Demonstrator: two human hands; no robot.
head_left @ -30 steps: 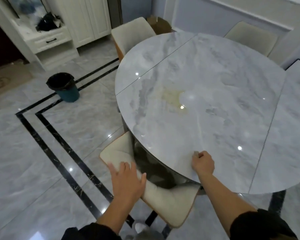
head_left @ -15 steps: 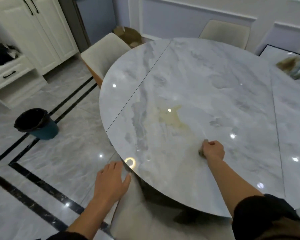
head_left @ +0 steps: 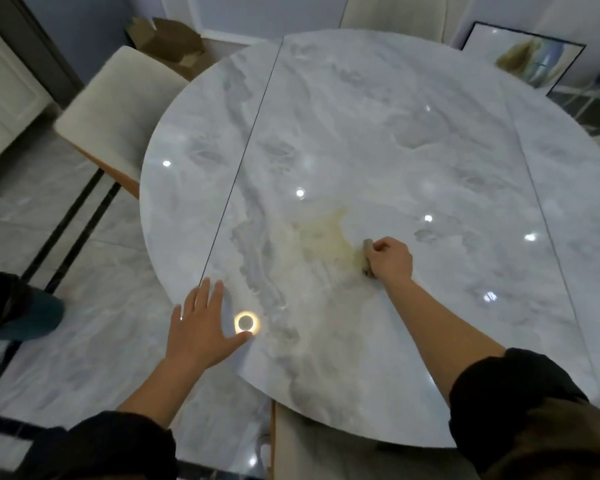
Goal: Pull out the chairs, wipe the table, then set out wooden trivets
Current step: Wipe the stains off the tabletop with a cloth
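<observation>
At the left, a cream chair [head_left: 115,116] stands just beside the round marble table [head_left: 378,133], and your left hand [head_left: 201,327] is flat at the table's near edge, fingers [head_left: 207,292] spread straight, holding nothing. Toward the middle a yellowish stain [head_left: 326,233] spreads. Your right hand [head_left: 390,259] is fisted round a small brownish cloth [head_left: 367,254], whose left end pokes past your knuckles and touches the stain's right edge.

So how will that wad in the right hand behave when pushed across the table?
Probably soft and floppy: the wad sits crumpled inside the right hand. Likely glides easily, since the table looks glossy. Mostly hidden, so uncertain.
</observation>
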